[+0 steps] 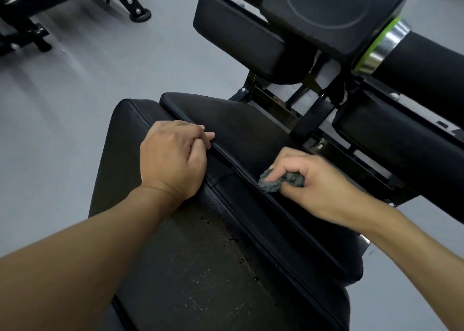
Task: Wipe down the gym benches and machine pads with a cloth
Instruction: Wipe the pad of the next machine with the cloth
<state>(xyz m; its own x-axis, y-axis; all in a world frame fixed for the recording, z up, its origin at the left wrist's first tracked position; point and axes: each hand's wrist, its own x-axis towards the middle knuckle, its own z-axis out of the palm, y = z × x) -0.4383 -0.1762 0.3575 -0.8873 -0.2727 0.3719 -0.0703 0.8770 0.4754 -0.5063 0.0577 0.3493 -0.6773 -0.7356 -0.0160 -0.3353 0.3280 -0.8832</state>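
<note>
Now the right hand (pixel 311 180) pinches a cloth (pixel 272 182) against the pad (pixel 238 130); at nine o'clock, the left hand (pixel 173 157) grips its edge.

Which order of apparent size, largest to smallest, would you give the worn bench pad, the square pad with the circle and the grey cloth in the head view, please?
1. worn bench pad, nearest the camera, which flatters it.
2. square pad with the circle, cropped at the top.
3. grey cloth, bunched in the right hand.
</note>
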